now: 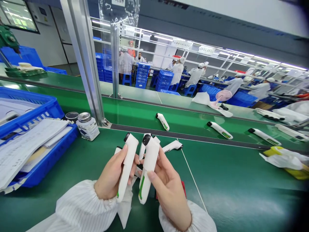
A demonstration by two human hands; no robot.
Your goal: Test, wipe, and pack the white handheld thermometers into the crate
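Note:
In my left hand point(111, 174) is a white handheld thermometer-like device point(127, 161) with a black tip and a bit of green near its lower end. My right hand point(169, 183) grips a second device of the same kind point(151, 154), its green strip facing me. Both are held upright, side by side, above the green bench. Behind them, partly hidden by my fingers, lie more white devices, one point(172, 146) pointing its black tip to the right. A white cloth or paper point(125, 206) hangs below my left hand. Something red point(183, 189) shows behind my right wrist.
Several similar devices point(219, 130) lie on the green conveyor belt point(135, 111) beyond the bench edge. At left are a blue crate point(48, 161) with papers and a labelled metal-capped bottle point(87, 126). An aluminium post point(83, 61) rises ahead. A yellow-and-white bundle point(287, 161) sits right. People in white coats work behind.

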